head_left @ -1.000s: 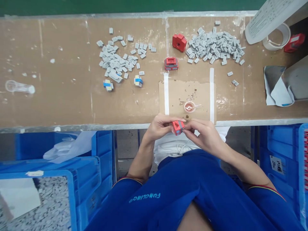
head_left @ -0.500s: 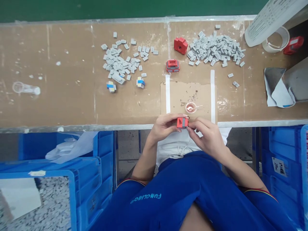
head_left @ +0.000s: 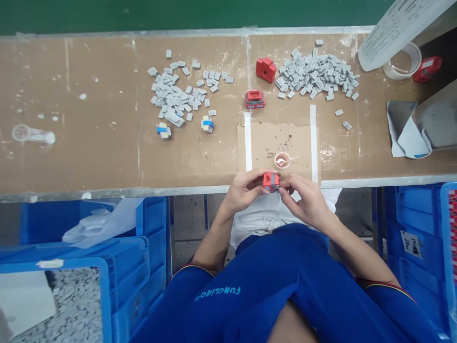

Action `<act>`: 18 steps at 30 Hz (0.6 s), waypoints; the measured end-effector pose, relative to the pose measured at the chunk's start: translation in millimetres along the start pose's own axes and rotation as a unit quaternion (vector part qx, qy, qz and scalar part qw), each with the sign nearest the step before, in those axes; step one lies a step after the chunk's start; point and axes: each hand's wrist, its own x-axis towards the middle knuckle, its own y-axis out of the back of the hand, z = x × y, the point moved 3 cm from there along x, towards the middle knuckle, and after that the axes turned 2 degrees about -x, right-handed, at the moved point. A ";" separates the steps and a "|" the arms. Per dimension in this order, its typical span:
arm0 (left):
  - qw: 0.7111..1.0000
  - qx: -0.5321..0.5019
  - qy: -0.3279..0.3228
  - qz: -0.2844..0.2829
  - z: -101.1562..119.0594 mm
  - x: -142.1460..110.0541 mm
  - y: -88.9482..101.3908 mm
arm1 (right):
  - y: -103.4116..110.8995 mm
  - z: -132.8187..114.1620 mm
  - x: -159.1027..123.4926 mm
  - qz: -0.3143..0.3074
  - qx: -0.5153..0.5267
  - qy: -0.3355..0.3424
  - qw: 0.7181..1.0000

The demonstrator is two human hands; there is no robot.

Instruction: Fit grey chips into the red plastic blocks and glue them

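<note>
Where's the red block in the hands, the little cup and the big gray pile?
Red block [head_left: 274,181]: head view, on its gray band.
Little cup [head_left: 282,161]: head view, on its pinkish inside.
Big gray pile [head_left: 316,75]: head view, on the pile's middle.

Blue shirt [head_left: 285,286], yellow-red sleeve trim [head_left: 391,287], teal lettering [head_left: 217,290], somewhat blurred.

Teal lettering [head_left: 217,290] at seven o'clock on the person's blue garment [head_left: 271,281] reads roughly "FUNGLING". At four o'clock, a white label [head_left: 411,244] on a blue plastic crate [head_left: 414,209] bears handwriting too blurred to read. The printed sheet [head_left: 392,33] at one o'clock is also illegible.
</note>
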 end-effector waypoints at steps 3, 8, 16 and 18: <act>0.999 -0.038 0.019 0.005 0.1 1.6 0.7 | 4.6 0.1 1.0 -0.016 0.057 -0.049 0.997; 0.996 -0.071 0.053 0.010 -0.4 1.7 3.2 | 8.6 -1.3 5.2 -0.082 0.156 -0.161 0.971; 0.988 0.116 -0.041 -0.089 36.5 6.1 -24.6 | 41.0 -25.8 1.0 -0.040 -0.036 -0.003 0.999; 0.969 0.185 -0.073 -0.148 53.3 24.5 -26.0 | 66.8 -38.2 -17.8 -0.036 -0.106 0.029 0.993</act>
